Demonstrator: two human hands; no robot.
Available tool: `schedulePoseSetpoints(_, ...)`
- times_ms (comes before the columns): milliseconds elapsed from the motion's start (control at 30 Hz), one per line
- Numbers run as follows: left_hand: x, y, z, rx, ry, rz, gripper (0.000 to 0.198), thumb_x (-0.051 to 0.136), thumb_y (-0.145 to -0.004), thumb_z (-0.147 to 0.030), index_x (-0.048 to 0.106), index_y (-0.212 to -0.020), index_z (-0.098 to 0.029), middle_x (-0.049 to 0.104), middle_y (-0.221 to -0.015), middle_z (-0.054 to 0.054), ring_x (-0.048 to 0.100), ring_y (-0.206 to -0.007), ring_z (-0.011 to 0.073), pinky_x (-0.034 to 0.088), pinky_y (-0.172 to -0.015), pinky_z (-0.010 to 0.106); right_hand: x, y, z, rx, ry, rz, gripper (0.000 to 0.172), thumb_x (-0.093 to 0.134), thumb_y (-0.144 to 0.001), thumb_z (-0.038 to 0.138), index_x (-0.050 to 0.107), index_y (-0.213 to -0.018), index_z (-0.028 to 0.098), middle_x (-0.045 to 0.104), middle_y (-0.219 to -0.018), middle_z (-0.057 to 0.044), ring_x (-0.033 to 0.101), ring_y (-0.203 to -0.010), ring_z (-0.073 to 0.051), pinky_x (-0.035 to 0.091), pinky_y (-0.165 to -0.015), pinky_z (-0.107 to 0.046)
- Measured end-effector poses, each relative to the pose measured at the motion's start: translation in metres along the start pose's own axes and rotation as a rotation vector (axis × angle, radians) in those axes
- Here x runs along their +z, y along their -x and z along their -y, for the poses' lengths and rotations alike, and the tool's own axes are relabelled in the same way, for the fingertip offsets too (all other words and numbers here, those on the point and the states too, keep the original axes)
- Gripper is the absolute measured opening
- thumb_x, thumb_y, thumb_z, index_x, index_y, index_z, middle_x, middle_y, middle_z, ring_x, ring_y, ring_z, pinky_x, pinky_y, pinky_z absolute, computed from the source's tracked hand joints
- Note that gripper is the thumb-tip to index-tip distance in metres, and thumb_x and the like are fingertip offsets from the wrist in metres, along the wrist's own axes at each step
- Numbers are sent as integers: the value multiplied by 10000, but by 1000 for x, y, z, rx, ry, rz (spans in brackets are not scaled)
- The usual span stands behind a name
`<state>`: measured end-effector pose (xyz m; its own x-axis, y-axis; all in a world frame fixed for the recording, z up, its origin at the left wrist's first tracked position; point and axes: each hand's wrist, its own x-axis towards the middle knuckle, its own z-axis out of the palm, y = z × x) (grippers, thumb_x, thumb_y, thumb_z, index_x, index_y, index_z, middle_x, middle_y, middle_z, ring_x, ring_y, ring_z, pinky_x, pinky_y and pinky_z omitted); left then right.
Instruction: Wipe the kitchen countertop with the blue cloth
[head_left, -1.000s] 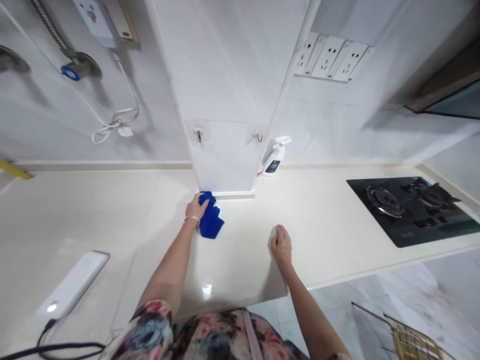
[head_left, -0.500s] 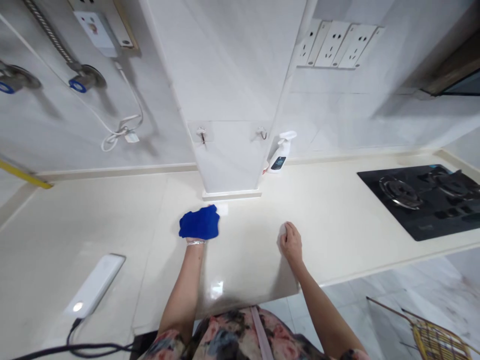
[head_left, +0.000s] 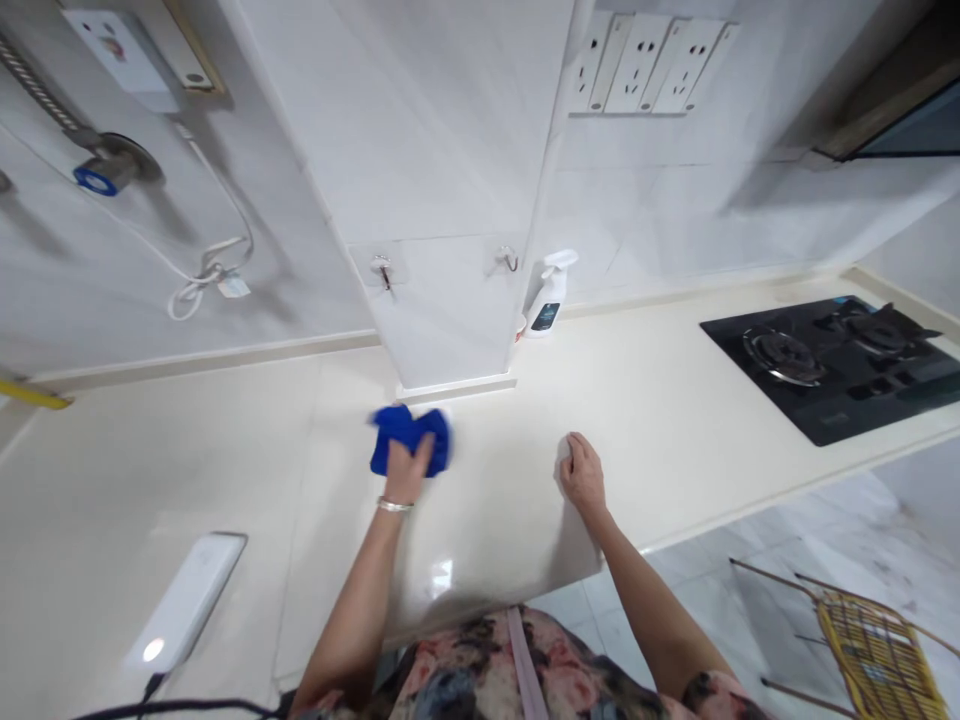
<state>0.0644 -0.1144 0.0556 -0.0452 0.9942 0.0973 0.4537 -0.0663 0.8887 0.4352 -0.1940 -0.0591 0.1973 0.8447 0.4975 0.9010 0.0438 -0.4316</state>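
Note:
My left hand presses a crumpled blue cloth onto the cream countertop, just in front of the white tiled column. A thin bracelet circles that wrist. My right hand rests on the countertop to the right, fingers curled under, nothing visible in it.
A white spray bottle stands against the wall beside the column. A black gas hob lies at the right. A white power strip with a black cable lies at the front left. Sockets are on the wall. A wire rack stands on the floor.
My left hand has swept the blue cloth from the column's base outward and back a little to the right. The right hand has stayed put.

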Motion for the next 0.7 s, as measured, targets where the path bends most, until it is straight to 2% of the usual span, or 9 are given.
schedulePoseSetpoints(67, 39, 16, 5, 98, -159, 64, 942, 720, -811, -627, 436, -1550, -118, 364, -1631, 221, 248, -1550, 423, 236, -1267, 644, 0, 0, 1, 2, 2, -7, 466, 408, -925, 170, 562, -1365, 145, 597, -1391, -179, 554, -1307, -274, 511, -1101, -526)
schedulePoseSetpoints(133, 70, 32, 14, 219, -374, 163, 748, 670, -889, -522, 508, -1519, -153, 345, -1649, 203, 208, -1563, 430, 185, -1270, 665, 0, 0, 1, -2, 3, -13, 460, 407, -933, 174, 563, -1365, 147, 595, -1396, -178, 554, -1309, -271, 518, -1097, -519)
schedulePoseSetpoints(200, 88, 39, 22, 281, -532, 164, 585, 587, -954, -441, 572, -1480, -186, 368, -1642, 181, 195, -1568, 425, 197, -1267, 663, 0, 0, 1, -8, 4, -11, 458, 401, -939, 172, 563, -1367, 146, 591, -1401, -179, 552, -1313, -271, 521, -1098, -516)
schedulePoseSetpoints(267, 93, 37, 29, 310, -613, 143, 529, 548, -979, -415, 594, -1467, -215, 392, -1634, 155, 218, -1564, 412, 238, -1265, 641, -1, 1, 1, -8, 5, -5, 464, 398, -942, 169, 559, -1376, 147, 587, -1408, -180, 548, -1320, -275, 519, -1100, -523)
schedulePoseSetpoints(367, 91, 17, 29, 329, -648, 187, 469, 532, -993, -401, 620, -1440, -287, 439, -1615, 97, 311, -1540, 364, 303, -1259, 583, -2, 2, 1, 2, 3, 15, 482, 404, -941, 167, 542, -1402, 151, 572, -1431, -180, 530, -1346, -283, 508, -1112, -540)
schedulePoseSetpoints(467, 101, -13, 17, 294, -659, 233, 427, 523, -1003, -377, 639, -1413, -344, 471, -1597, 49, 365, -1519, 315, 336, -1251, 530, -3, 2, 2, 19, 5, 44, 493, 405, -938, 165, 530, -1414, 148, 560, -1444, -178, 520, -1358, -285, 500, -1122, -542)
schedulePoseSetpoints(567, 122, -39, 2, 238, -656, 253, 419, 524, -1004, -361, 645, -1404, -354, 484, -1590, 28, 384, -1501, 304, 366, -1222, 515, -5, 0, 4, 32, 17, 52, 490, 403, -932, 162, 538, -1403, 150, 571, -1428, -172, 528, -1344, -281, 502, -1117, -535)
schedulePoseSetpoints(633, 132, -49, -5, 208, -639, 242, 419, 519, -1004, -356, 647, -1403, -344, 489, -1586, 29, 393, -1486, 313, 385, -1193, 526, -6, -1, 5, 34, 23, 46, 486, 398, -928, 159, 549, -1389, 149, 580, -1414, -172, 535, -1332, -276, 503, -1115, -529)
schedulePoseSetpoints(700, 134, -48, -7, 210, -609, 237, 426, 507, -1003, -353, 644, -1406, -333, 497, -1580, 38, 398, -1471, 322, 395, -1166, 535, -6, -3, 5, 35, 26, 44, 485, 393, -924, 158, 556, -1381, 146, 586, -1408, -177, 538, -1325, -276, 502, -1114, -529)
